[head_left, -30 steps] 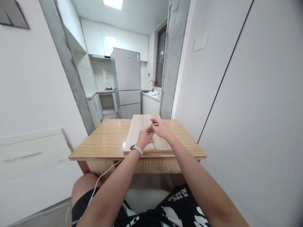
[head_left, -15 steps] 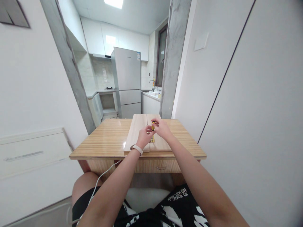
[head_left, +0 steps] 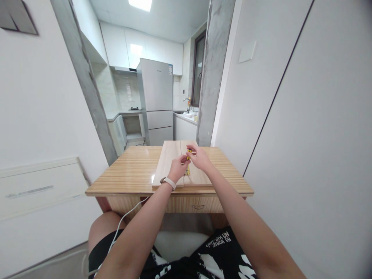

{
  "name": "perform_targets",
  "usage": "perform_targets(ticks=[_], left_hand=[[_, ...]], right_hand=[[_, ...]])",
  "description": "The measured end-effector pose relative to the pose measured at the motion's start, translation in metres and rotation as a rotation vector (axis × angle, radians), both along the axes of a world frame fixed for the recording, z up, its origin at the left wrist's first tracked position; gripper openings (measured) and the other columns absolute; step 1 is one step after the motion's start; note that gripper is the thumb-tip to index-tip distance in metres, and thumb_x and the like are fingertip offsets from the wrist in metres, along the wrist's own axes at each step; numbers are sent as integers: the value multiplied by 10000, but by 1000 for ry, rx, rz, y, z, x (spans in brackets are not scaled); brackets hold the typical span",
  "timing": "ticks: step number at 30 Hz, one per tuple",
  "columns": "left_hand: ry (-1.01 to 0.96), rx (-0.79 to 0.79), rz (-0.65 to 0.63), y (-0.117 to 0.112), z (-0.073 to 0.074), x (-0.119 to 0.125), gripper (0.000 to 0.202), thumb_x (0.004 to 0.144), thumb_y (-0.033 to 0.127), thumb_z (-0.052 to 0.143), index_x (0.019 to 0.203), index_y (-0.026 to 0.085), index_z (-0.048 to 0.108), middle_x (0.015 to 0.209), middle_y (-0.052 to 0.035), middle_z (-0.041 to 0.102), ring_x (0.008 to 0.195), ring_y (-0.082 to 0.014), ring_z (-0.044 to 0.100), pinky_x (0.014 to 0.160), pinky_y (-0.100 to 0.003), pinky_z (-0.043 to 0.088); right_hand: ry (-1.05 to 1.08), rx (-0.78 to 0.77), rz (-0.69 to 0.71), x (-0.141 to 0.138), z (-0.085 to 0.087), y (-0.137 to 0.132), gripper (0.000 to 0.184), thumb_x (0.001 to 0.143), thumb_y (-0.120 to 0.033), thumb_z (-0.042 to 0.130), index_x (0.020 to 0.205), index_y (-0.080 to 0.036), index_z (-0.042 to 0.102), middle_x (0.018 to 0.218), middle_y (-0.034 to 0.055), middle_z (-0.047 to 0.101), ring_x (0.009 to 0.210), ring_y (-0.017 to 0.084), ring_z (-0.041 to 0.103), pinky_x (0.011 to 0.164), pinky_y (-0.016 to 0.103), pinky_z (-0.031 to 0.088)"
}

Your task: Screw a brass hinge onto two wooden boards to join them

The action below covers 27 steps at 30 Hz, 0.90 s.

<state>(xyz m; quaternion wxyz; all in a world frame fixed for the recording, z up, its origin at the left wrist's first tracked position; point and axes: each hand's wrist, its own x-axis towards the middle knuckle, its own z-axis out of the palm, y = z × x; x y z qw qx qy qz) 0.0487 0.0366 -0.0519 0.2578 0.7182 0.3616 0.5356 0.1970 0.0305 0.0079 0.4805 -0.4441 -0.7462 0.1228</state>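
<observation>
Two pale wooden boards (head_left: 168,161) lie side by side on a striped wooden table (head_left: 130,170). A brass-coloured hinge (head_left: 187,171) sits on the seam between them. My right hand (head_left: 199,158) pinches a small yellow-and-black screwdriver (head_left: 188,154) held upright over the hinge. My left hand (head_left: 177,167), with a watch band on its wrist, is closed with its fingertips at the tool's lower end, right against my right hand. What the left fingers grip is too small to make out.
A white wall stands close on the right and a white panel (head_left: 37,190) leans at the left. A white cable (head_left: 124,219) runs down past my left knee. Behind the table are a grey pillar (head_left: 210,73), a fridge (head_left: 155,100) and kitchen counters.
Both hands stay over the hinge. My right hand's fingers have shifted slightly around the screwdriver; the boards have not moved.
</observation>
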Motion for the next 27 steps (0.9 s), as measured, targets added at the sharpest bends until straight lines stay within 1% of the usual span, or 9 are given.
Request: perform_targets(ticks=[3, 6, 8, 11, 13, 15, 18, 22, 27], left_hand=[[19, -19, -30, 3, 0, -4, 173, 905, 207, 651, 1055, 207, 737, 1057, -71, 780, 970, -206, 730, 914, -349, 570], [59, -78, -104, 7, -4, -13, 237, 915, 270, 644, 1129, 203, 724, 1124, -91, 762, 1025, -217, 716, 905, -352, 578], [135, -99, -109, 10, -10, -24, 372, 891, 334, 685, 1240, 202, 683, 1250, -115, 715, 1109, -232, 687, 945, -370, 568], [410, -36, -2, 12, -20, -42, 688, 777, 454, 793, 1383, 189, 603, 1413, -155, 605, 1307, -304, 563, 1129, -456, 442], [594, -21, 31, 12, -27, -52, 862, 727, 594, 802, 1450, 198, 554, 1476, -172, 538, 1389, -356, 471, 1178, -491, 371], [711, -40, 49, 10, -34, -57, 950, 721, 698, 757, 1503, 221, 504, 1525, -180, 482, 1422, -385, 423, 1185, -507, 340], [791, -61, 62, 7, -42, -59, 1010, 711, 789, 700, 1532, 248, 472, 1544, -174, 462, 1424, -400, 410, 1175, -512, 330], [793, -43, 77, 4, -47, -59, 1021, 704, 836, 660, 1521, 250, 485, 1512, -158, 503, 1408, -392, 415, 1161, -495, 337], [787, -32, 107, 2, -51, -61, 1018, 711, 848, 635, 1520, 248, 483, 1512, -155, 504, 1395, -399, 415, 1160, -501, 331]], right_hand=[[-25, -64, 87, 2, 2, 1, 346, 923, -187, 553, 1237, -251, 683, 1122, 63, 738, 1013, 194, 696, 935, 359, 546], [-43, -84, 62, 3, 5, -1, 339, 918, -172, 562, 1215, -250, 705, 1057, 60, 754, 997, 212, 705, 950, 386, 551], [-49, -81, 20, 3, 7, -1, 337, 910, -155, 565, 1198, -252, 712, 1043, 61, 757, 988, 217, 703, 946, 391, 552], [-71, -77, -36, 3, 10, 1, 313, 902, -132, 575, 1160, -241, 714, 1017, 53, 753, 926, 196, 700, 907, 351, 544], [-102, -73, -57, 3, 12, 3, 262, 890, -148, 613, 1122, -222, 709, 961, 38, 743, 849, 176, 689, 851, 314, 534], [-150, -55, -75, 1, 14, 4, 246, 883, -179, 652, 1122, -218, 695, 888, 14, 723, 776, 159, 663, 796, 287, 516], [-257, 4, -83, -2, 21, 4, 257, 898, -198, 660, 1150, -237, 686, 858, -4, 709, 752, 148, 635, 773, 267, 483], [-452, 21, -122, -4, 33, 5, 130, 898, -278, 722, 1020, -235, 718, 877, 23, 728, 781, 170, 630, 757, 268, 441], [-605, 38, -147, -3, 43, 16, 250, 878, -449, 764, 884, -207, 702, 859, 46, 711, 778, 179, 610, 724, 263, 409]])
